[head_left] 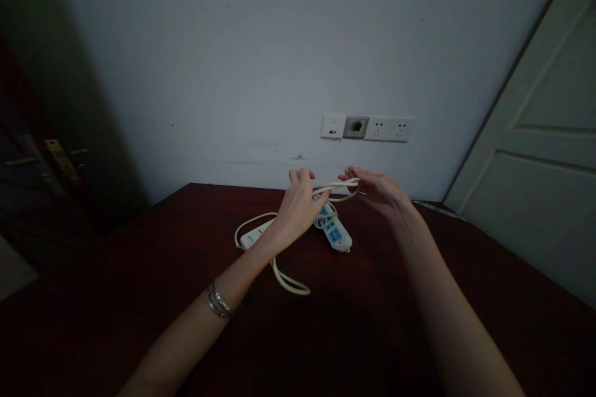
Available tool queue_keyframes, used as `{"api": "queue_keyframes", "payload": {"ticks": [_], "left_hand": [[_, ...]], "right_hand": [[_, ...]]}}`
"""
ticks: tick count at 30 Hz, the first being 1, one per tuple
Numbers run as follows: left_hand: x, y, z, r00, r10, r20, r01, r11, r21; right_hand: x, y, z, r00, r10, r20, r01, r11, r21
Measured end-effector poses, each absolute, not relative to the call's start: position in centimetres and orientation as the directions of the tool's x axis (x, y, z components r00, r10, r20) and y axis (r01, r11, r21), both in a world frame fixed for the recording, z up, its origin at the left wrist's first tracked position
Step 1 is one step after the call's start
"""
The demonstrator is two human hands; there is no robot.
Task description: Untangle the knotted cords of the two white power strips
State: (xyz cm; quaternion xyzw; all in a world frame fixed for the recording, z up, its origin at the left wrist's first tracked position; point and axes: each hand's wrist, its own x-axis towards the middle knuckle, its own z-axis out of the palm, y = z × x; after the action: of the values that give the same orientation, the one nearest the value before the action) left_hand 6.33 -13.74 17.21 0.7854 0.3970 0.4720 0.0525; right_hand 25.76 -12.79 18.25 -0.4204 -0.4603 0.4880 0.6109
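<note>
a dark red desk was spread across the lower part of the view, toward six o'clock, and its far edge was bordered by a pale wall at twelve o'clock. the wall was marked by small scuffs just above the desk. at about two o'clock from the centre, a row of fittings was set into the wall: a white plate, a grey plate and a double socket plate. a white panelled door was seen toward three o'clock, and a brass lock plate was seen in shadow toward nine o'clock.

on the desk, a blue-faced power strip was laid slantwise, from eleven to five o'clock, with cord looped about its far end. at nine o'clock from it, a white power strip was partly hidden by the left forearm, on which silver bangles were worn.

above the far end of the blue-faced strip, a pale cord was held between the two hands. the grip of the left hand was closed on the cord, pressed by the thumb. at three o'clock from it, the grip of the right hand was partly curled, with the cord's bend caught at the fingertips; how firmly could not be told.
</note>
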Motion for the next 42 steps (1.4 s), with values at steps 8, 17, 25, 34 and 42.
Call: {"api": "queue_keyframes", "payload": {"ticks": [8,17,25,34,42], "left_hand": [[6.8,-14.1,17.0,0.326,0.805,0.495,0.583,-0.584,0.565],[7.2,-13.2,16.7,0.542,0.840,0.020,0.199,-0.152,0.968],[10.3,-16.4,14.9,0.512,0.820,0.254,0.295,-0.446,0.845],[11.5,-21.0,13.8,0.595,0.752,0.284,0.521,-0.630,0.576],[11.7,-23.5,14.4,0.711,0.676,0.194,0.578,-0.719,0.386]], "right_hand": [[26.6,-11.9,17.1,0.104,0.987,0.124,-0.364,0.154,-0.919],[27.2,-10.6,15.9,0.281,0.943,0.179,-0.218,0.245,-0.945],[27.0,-9.9,15.5,0.373,0.922,0.106,-0.323,0.236,-0.917],[28.9,-8.6,13.6,0.532,0.846,0.040,-0.364,0.271,-0.891],[30.5,-7.8,11.8,0.562,0.827,0.021,-0.416,0.304,-0.857]]}}
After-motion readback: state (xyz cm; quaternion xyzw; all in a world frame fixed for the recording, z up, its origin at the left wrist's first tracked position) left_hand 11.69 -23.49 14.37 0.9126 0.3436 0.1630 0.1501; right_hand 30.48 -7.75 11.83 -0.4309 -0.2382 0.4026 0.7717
